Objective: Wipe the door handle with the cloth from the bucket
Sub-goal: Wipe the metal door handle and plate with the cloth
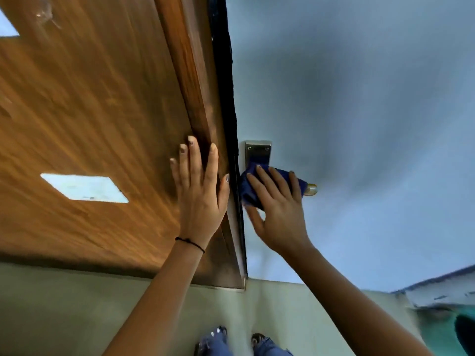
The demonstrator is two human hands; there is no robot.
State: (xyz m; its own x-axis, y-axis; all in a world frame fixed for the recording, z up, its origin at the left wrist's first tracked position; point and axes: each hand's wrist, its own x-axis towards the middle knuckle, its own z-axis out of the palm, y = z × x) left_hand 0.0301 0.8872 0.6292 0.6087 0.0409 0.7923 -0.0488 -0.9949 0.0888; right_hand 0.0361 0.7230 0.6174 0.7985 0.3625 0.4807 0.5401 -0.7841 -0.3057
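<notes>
Both hands are busy: right hand (279,201) is wrapped around the blue cloth (248,191), squeezing it onto the door handle (311,189), so we're mid-wipe. Left hand (200,191) lies flat and open on the wooden door (90,98) beside it. Next I'd slide toward the bare tip.

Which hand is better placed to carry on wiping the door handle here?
Right. The right hand already presses the blue cloth over the door handle, whose tip shows beyond it. The left hand lies flat on the wooden panel, holding nothing.
</notes>
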